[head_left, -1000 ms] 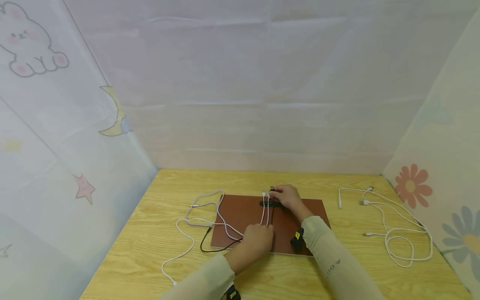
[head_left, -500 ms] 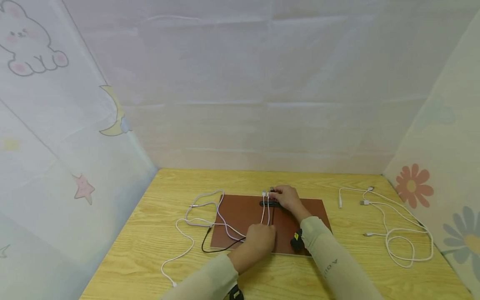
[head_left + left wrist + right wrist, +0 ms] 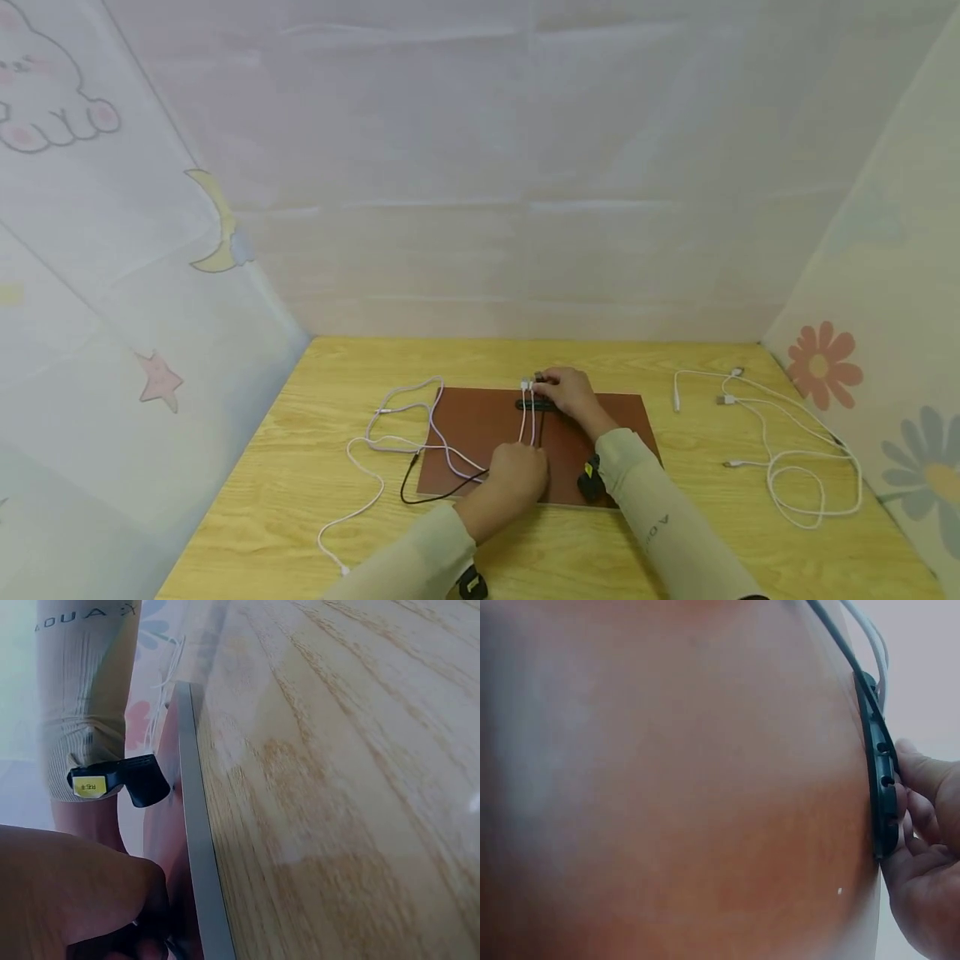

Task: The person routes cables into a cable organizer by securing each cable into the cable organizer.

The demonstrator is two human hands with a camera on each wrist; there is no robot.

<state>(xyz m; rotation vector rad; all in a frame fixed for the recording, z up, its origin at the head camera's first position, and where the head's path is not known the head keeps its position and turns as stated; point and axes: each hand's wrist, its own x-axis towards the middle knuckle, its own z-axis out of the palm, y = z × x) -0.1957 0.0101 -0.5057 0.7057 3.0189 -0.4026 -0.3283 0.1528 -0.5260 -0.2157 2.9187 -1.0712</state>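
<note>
A black slotted cable holder lies near the far edge of a reddish-brown board. Two pale USB cables run over its left part, plugs pointing away. My right hand pinches a black USB cable just under its plug, at the holder. In the right wrist view, thumb and fingers are against the slotted cable holder, and the black cable runs along it. My left hand is curled round the cables near the board's front edge; its fingertips are mostly hidden.
Loose white and lilac cables sprawl left of the board, with a black cable end among them. On the right of the wooden table lies a looped white cable. Patterned cloth walls enclose the back and sides.
Both hands stay almost in place, the right still pinching the black cable at the holder. The left hand has shifted very slightly. The head view has turned a little.
</note>
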